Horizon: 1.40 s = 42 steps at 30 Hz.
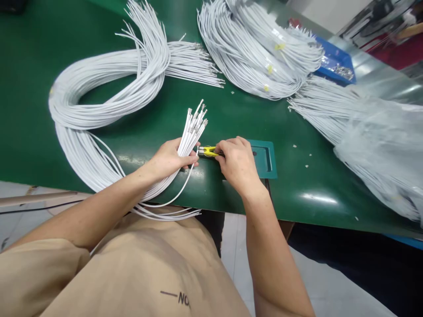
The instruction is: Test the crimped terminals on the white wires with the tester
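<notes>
My left hand (173, 157) is closed around a bundle of white wires (191, 140) whose metal-tipped ends fan upward. One single wire (189, 177) stands apart from the bundle, its end at my left fingertips. My right hand (238, 163) grips small yellow-handled pliers (209, 151). The jaws of the pliers meet the end of that single wire, close beside my left thumb. Whether the jaws are clamped on it is too small to tell. The bundle curves down toward the table's front edge and joins a large loop of white wires (82, 101) on the left.
A teal tray (271, 160) lies right behind my right hand on the green table (317, 176). Coiled white wires (244, 53) lie at the back, beside a blue bin (340, 61) of small metal parts. Plastic wrap (380, 132) covers more wires at right. Small white scraps lie about.
</notes>
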{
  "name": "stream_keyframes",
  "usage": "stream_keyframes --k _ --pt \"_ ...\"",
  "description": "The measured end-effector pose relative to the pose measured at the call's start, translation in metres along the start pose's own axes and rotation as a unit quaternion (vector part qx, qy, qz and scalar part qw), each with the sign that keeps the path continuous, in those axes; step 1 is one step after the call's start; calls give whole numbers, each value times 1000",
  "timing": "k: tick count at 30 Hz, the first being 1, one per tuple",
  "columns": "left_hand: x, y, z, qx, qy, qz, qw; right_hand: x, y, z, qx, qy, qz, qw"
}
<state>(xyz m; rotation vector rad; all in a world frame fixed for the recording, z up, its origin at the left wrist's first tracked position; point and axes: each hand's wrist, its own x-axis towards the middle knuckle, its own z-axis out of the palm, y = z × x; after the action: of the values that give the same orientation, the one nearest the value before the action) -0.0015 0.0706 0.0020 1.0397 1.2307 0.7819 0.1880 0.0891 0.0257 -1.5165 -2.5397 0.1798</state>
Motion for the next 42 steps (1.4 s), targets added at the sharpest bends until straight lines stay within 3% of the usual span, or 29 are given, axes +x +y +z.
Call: stream_keyframes --k 9,15,20,24,27,31,34,38,40,42 --pt "9 -7 0 89 28 1 996 3 3 6 -6 42 20 999" --pt "10 -9 -1 115 40 7 993 0 -5 -4 42 47 13 998" --pt "9 -4 -4 70 35 -16 997 -13 -36 0 106 82 35 990" --pt "2 1 -9 81 73 -4 994 -27 -71 16 96 26 -82 992" --pt "-5 3 -11 25 34 9 999 -34 -90 24 44 -1 -129 991" --pt "-12 4 -11 -10 -17 -9 1000 -46 -107 27 25 -29 -134 990" --pt "-16 4 -12 -30 -8 -15 999 -59 -114 24 91 -80 -104 987" --pt "-24 5 -14 -35 13 -14 999 -58 -102 6 275 -140 -35 951" --pt "-28 5 -14 -26 16 -4 1000 -46 -88 -5 329 -83 68 938" --pt "-34 5 -13 2 15 8 1000 -33 -73 -14 399 34 173 900"
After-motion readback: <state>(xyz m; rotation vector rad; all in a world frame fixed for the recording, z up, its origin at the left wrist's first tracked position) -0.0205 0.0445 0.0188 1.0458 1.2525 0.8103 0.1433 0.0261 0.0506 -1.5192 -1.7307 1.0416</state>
